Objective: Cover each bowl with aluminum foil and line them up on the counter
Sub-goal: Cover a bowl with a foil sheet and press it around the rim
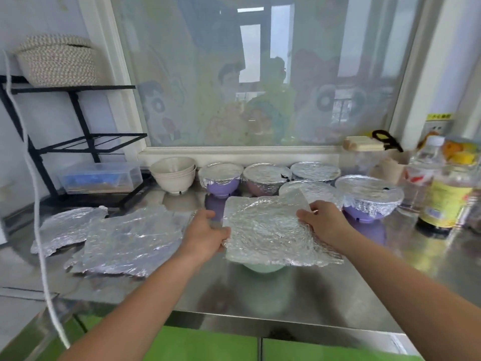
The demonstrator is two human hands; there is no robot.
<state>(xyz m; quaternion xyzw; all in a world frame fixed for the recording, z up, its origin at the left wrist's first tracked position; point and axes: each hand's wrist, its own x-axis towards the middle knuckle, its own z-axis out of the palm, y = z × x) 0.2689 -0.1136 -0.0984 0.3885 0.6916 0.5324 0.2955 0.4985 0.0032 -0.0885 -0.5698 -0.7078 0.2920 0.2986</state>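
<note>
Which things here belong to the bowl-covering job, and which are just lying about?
Job: crinkled foil sheet, pale green bowl under it, spare foil sheets, foil-covered bowls, stacked cream bowls.
Lying about: woven basket, black wire rack, clear plastic box, yellow-labelled bottle.

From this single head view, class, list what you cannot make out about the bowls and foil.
Head view only:
Inside of the green bowl: hidden by the foil sheet both hands hold over it.
Fingers of the left hand and right hand below the sheet: hidden by foil.
Contents of the wrapped bowls at the back: hidden by their foil.
Wording on the bottle label: blurred.
</note>
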